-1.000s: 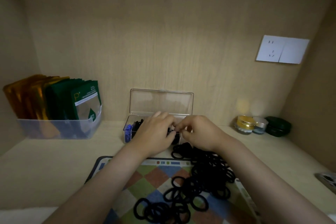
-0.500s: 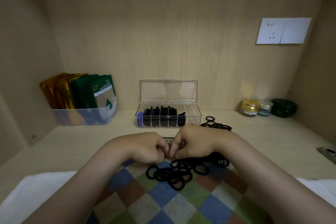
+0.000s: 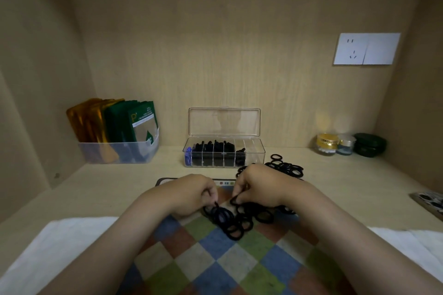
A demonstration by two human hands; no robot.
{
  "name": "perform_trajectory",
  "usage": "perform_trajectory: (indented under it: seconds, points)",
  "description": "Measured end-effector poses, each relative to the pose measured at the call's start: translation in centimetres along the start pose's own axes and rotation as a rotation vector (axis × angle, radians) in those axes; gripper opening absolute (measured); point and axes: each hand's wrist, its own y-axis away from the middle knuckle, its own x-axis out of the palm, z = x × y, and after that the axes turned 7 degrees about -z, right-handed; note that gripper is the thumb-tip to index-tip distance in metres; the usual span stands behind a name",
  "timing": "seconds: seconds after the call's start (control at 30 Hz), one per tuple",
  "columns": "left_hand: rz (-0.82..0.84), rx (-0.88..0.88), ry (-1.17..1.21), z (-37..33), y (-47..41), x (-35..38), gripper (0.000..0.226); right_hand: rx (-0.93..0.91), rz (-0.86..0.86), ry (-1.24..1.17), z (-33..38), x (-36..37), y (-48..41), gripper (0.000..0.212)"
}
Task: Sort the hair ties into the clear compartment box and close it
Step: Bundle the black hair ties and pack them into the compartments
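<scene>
Pale wood table inside a wood-panelled alcove; checkered mat in front. Left hand and right hand each pinch black hair ties over it.

Bits you can't really make out

The left hand and right hand cover the middle of the hair ties, so no telling how many each pinches. The checkered mat runs off the bottom edge, a dark object is cut off at right, and print on the green packets is too small to read.
</scene>
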Motion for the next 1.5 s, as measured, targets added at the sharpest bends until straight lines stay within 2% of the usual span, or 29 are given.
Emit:
perform_trajectory:
  seconds: [0.1,0.2,0.37,0.47,0.53,0.67,0.8,0.9,1.1,1.3,1.4,1.5]
  points:
    - [-0.050,-0.064,0.151,0.7,0.4,-0.9,0.015,0.042,-0.100,-0.140,-0.3,-1.0,0.2,0.011]
    - [-0.092,-0.085,0.239,1.2,0.6,-1.9,0.018,0.079,-0.062,-0.210,-0.4,-2.0,0.6,0.015]
    - [-0.074,-0.006,0.409,-0.1,0.8,-1.2,0.021,-0.030,0.125,0.041,0.4,-1.0,0.4,0.020]
    - [-0.036,0.079,0.247,-0.8,0.6,0.4,0.014,-0.037,0.165,0.079,0.7,0.1,0.2,0.021]
    - [-0.043,0.076,0.118,-1.0,0.5,1.0,0.012,-0.025,0.127,0.063,0.6,0.3,0.2,0.018]
    - [0.005,0.017,0.119,-0.9,0.4,1.4,0.022,-0.017,-0.005,0.016,0.2,-0.4,0.2,0.016]
    - [0.017,0.031,0.014,-1.1,0.4,1.0,0.018,-0.015,0.156,-0.078,0.7,-1.4,0.9,0.023]
    - [0.014,0.013,-0.001,-1.1,0.6,0.8,0.009,-0.013,0.218,0.029,1.2,-0.7,1.1,0.031]
    - [-0.062,-0.028,0.081,-0.2,0.7,0.6,0.003,0.015,0.167,0.023,1.1,-0.2,0.9,0.014]
    - [-0.067,-0.070,0.280,0.1,0.6,0.3,0.014,0.030,-0.025,-0.028,0.6,-1.7,0.3,0.006]
    - [-0.054,-0.104,0.344,0.2,0.4,0.2,0.015,0.034,0.028,-0.172,0.7,-2.5,0.5,0.005]
    - [-0.043,-0.149,0.383,0.4,0.4,0.5,0.014,0.012,0.197,-0.261,1.4,-2.4,0.8,0.018]
